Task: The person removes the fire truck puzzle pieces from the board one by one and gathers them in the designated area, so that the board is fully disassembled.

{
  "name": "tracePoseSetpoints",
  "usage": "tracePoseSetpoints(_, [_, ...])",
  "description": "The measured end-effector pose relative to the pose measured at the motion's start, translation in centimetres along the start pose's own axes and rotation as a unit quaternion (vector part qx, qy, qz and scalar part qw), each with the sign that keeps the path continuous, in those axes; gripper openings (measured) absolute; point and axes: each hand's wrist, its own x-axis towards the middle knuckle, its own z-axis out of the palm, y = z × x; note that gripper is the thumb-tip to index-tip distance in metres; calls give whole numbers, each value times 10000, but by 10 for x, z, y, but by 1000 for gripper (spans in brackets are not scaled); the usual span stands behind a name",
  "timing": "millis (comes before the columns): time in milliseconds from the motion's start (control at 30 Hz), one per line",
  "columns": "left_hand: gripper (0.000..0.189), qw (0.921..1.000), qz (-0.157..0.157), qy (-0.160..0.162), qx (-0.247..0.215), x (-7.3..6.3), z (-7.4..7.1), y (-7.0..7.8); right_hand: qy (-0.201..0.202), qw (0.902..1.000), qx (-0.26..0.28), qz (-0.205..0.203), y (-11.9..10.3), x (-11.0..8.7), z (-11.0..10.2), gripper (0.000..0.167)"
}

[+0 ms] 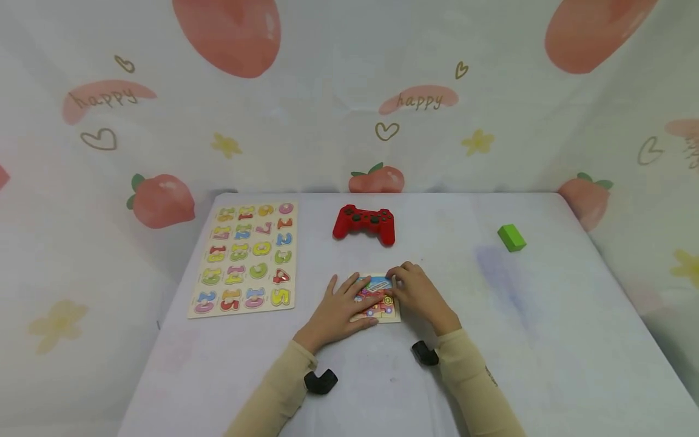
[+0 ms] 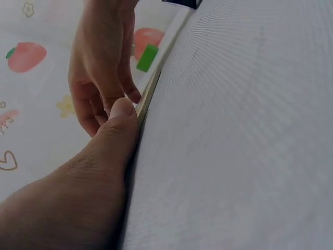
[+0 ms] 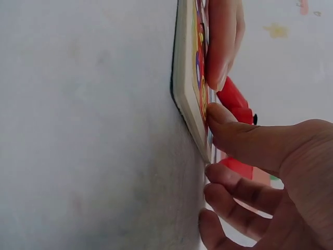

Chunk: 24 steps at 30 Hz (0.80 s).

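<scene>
A small jigsaw puzzle board with a colourful vehicle picture lies on the table between both hands. My left hand rests on its left part with fingers spread, covering some of the picture. At the far right corner, my right hand has its thumb on the picture and its curled fingers by the edge. The right wrist view shows that thumb pressed to the top face of the board, fingertips right at the corner. In the left wrist view, my left thumb lies along the board's near side.
A wooden number puzzle with coloured numerals lies to the left on the white table. Behind the small board is a red game controller. A green block sits at the far right. Patterned cloth hangs behind.
</scene>
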Motion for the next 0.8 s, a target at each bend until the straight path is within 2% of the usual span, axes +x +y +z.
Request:
tracePoseSetpoints(333, [54, 9995, -207, -217, -55, -1, -4, 3, 54, 9999, 105, 89, -3, 3, 0, 24])
tracePoseSetpoints(467, [54, 9997, -187, -125, -93, 0, -5, 3, 14, 9994, 286, 197, -5, 7, 1, 24])
tracePoseSetpoints(600, [53, 9999, -62, 73, -68, 0, -2, 1, -147, 9966, 661, 473, -6, 12, 0, 18])
tracePoseSetpoints(800, [53, 9999, -81, -5, -99, -1, -1, 1, -249, 9899, 1093, 867, -5, 17, -1, 8])
